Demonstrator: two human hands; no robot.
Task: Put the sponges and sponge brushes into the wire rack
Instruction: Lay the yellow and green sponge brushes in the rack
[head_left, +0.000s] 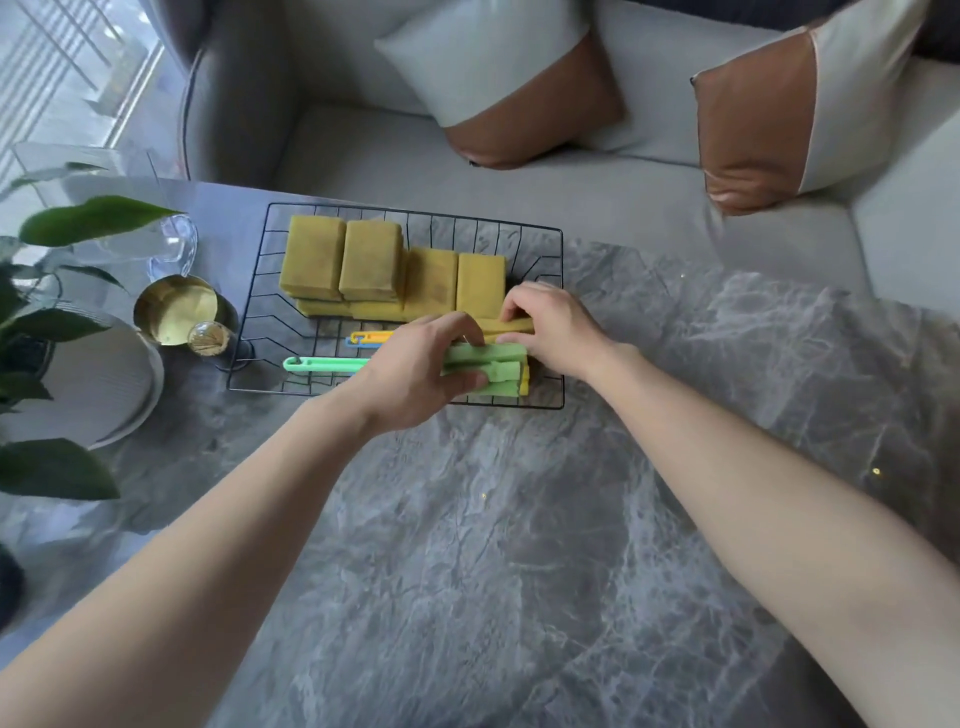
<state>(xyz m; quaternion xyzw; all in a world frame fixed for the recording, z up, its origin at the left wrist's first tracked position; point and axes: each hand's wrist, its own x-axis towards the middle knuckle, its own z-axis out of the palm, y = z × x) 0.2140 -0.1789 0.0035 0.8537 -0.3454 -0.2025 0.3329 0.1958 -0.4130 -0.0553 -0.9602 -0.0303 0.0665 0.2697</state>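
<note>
A black wire rack (550, 231) lies on the marble table and holds several yellow-green sponges (371, 267) stacked along its back. My left hand (415, 374) grips a green sponge brush (491, 364) at its head in the rack's front right; its green handle (324, 364) points left. Under it a yellow sponge head peeks out. My right hand (553, 325) pinches a yellow sponge brush head (514, 326) just behind the green one. Yellow and blue brush handles (366, 339) show beside my left hand.
Left of the rack stand a gold metal cup (174, 309), a clear glass (174, 249), a white plate (98, 384) and a leafy plant (47, 322). A grey sofa with two cushions (498, 88) runs behind the marble table (519, 545).
</note>
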